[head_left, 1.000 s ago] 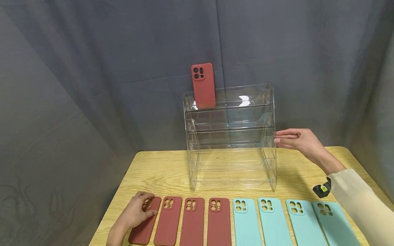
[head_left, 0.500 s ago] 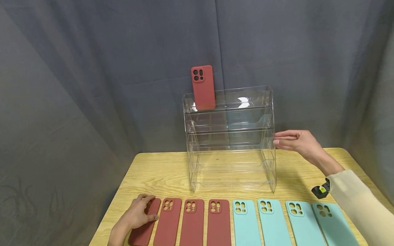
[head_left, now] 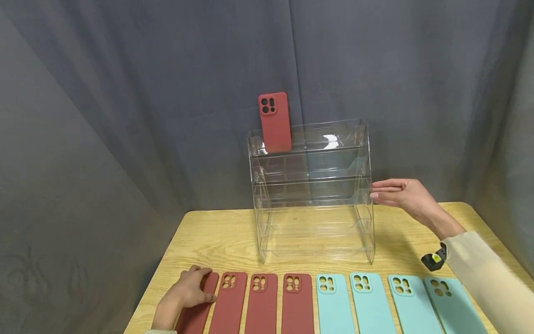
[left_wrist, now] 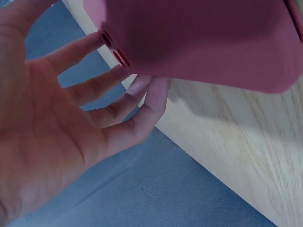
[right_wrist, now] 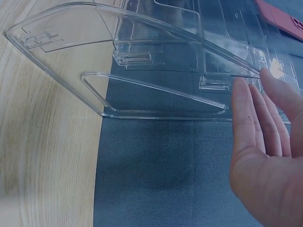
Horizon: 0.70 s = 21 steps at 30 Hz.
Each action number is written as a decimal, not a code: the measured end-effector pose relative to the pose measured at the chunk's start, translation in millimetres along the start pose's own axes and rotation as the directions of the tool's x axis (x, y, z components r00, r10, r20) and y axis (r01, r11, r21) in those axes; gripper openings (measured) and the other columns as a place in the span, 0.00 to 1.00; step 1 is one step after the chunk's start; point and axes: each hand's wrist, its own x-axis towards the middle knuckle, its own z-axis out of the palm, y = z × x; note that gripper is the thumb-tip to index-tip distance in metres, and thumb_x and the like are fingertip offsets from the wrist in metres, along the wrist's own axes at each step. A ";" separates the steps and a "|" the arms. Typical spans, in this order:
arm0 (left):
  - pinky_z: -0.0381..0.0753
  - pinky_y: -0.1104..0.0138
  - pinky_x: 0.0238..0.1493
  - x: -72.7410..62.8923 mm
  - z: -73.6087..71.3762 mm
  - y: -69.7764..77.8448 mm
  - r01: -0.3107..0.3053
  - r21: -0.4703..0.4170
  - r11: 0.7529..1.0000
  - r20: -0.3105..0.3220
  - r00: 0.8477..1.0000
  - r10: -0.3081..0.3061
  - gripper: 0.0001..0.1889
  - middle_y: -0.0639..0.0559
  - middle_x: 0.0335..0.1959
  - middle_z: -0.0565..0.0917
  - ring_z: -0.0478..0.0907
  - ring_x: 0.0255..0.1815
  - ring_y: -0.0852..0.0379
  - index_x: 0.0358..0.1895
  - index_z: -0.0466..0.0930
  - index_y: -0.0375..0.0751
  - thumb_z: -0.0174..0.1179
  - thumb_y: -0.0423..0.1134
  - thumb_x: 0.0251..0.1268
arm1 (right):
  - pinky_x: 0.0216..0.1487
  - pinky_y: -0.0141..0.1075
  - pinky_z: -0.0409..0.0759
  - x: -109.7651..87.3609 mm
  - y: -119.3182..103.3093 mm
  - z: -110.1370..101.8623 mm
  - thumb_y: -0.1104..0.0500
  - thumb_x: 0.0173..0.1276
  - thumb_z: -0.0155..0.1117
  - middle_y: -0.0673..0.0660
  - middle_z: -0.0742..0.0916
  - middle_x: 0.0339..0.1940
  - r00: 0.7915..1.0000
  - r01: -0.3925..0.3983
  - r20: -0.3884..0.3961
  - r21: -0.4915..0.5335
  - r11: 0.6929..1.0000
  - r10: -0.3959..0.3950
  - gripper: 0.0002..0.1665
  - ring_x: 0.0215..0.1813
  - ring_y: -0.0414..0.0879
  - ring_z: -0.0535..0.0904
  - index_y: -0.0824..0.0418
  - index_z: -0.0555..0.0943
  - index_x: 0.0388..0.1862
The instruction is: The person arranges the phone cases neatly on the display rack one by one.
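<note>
My left hand (head_left: pixel 185 292) grips the leftmost red phone case (head_left: pixel 197 316) of the front row. Its thumb lies at the case's right edge, the fingers at the top and left edge. In the left wrist view, the fingertips reach the long edge of the case (left_wrist: pixel 199 45), and a shadow falls on the wood beneath. The hand covers the camera cutouts. My right hand (head_left: pixel 402 192), fingers straight, touches the right side panel of a clear tiered display stand (head_left: pixel 333 150). Another red phone case (head_left: pixel 275 130) stands upright at the left of the stand's top tier.
To the right of the held case lie several red phone cases (head_left: pixel 262 306) and several mint-green phone cases (head_left: pixel 335 306) in a row along the front of the wooden table (head_left: pixel 217 239). Grey curtains (head_left: pixel 187 93) hang behind and at both sides.
My left fingers have closed further over the leftmost red case, which has tilted, and now cover its camera cutouts. My right hand stays at the stand. The head view has shifted slightly.
</note>
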 end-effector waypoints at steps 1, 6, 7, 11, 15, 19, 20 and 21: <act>0.82 0.34 0.58 -0.2 0.8 0.3 0.001 0.008 1.000 -0.001 1.000 -0.001 0.43 0.34 0.68 0.75 0.73 0.65 0.31 0.70 0.78 0.41 0.84 0.50 0.48 | 0.55 0.29 0.89 -0.3 -0.1 0.5 0.57 0.71 0.75 0.38 0.93 0.48 1.000 0.001 0.000 0.000 1.000 -0.001 0.40 0.51 0.34 0.91 0.75 0.71 0.74; 0.83 0.38 0.57 0.0 2.1 0.6 -0.017 0.022 1.000 -0.018 1.000 0.017 0.42 0.38 0.63 0.78 0.75 0.60 0.35 0.68 0.80 0.39 0.84 0.49 0.48 | 0.55 0.29 0.89 -0.5 0.0 1.0 0.56 0.70 0.75 0.37 0.92 0.48 1.000 0.005 -0.005 -0.016 1.000 -0.006 0.42 0.51 0.34 0.90 0.75 0.70 0.74; 0.83 0.39 0.56 0.5 2.6 -0.4 -0.021 0.021 1.000 -0.019 1.000 0.021 0.42 0.39 0.61 0.78 0.75 0.59 0.36 0.68 0.80 0.39 0.84 0.49 0.48 | 0.54 0.29 0.89 -0.2 0.0 1.1 0.55 0.70 0.76 0.36 0.92 0.47 1.000 0.004 -0.006 -0.020 1.000 -0.004 0.42 0.51 0.33 0.90 0.75 0.70 0.74; 0.83 0.44 0.51 3.8 4.3 -4.6 -0.028 -0.001 1.000 -0.025 0.999 0.028 0.40 0.41 0.57 0.78 0.74 0.53 0.40 0.67 0.81 0.40 0.83 0.46 0.47 | 0.54 0.29 0.89 0.6 -0.3 0.9 0.55 0.70 0.76 0.36 0.92 0.47 1.000 -0.003 -0.007 -0.029 1.000 0.003 0.42 0.50 0.33 0.91 0.75 0.70 0.75; 0.82 0.48 0.45 6.7 5.3 -8.1 -0.036 0.007 0.999 -0.061 0.997 0.037 0.39 0.40 0.56 0.78 0.73 0.50 0.42 0.67 0.80 0.42 0.80 0.47 0.46 | 0.54 0.29 0.89 0.3 0.0 0.6 0.55 0.71 0.75 0.37 0.92 0.48 1.000 0.001 -0.007 -0.028 1.000 -0.002 0.42 0.50 0.34 0.91 0.75 0.70 0.74; 0.82 0.53 0.41 6.8 0.5 -6.6 -0.048 0.010 0.999 -0.128 0.991 0.048 0.40 0.41 0.57 0.78 0.74 0.49 0.45 0.69 0.78 0.43 0.78 0.50 0.49 | 0.54 0.28 0.89 0.7 0.4 0.3 0.55 0.71 0.75 0.36 0.92 0.48 1.000 0.007 -0.006 -0.040 0.999 -0.007 0.41 0.51 0.34 0.91 0.74 0.71 0.74; 0.82 0.55 0.40 6.6 -2.1 -4.9 -0.054 0.009 0.999 -0.149 0.987 0.054 0.40 0.41 0.57 0.78 0.74 0.49 0.46 0.69 0.78 0.44 0.77 0.51 0.50 | 0.54 0.28 0.89 0.7 0.5 0.1 0.54 0.71 0.75 0.36 0.92 0.48 1.000 0.006 -0.006 -0.043 0.999 -0.006 0.41 0.51 0.34 0.91 0.74 0.71 0.74; 0.82 0.56 0.39 6.5 -4.8 -3.0 -0.061 0.006 0.998 -0.169 0.984 0.061 0.39 0.41 0.58 0.78 0.74 0.48 0.46 0.69 0.78 0.44 0.77 0.51 0.51 | 0.54 0.28 0.89 0.7 0.8 0.0 0.54 0.71 0.75 0.36 0.92 0.48 1.000 0.004 -0.006 -0.041 0.999 -0.005 0.41 0.51 0.34 0.91 0.74 0.71 0.74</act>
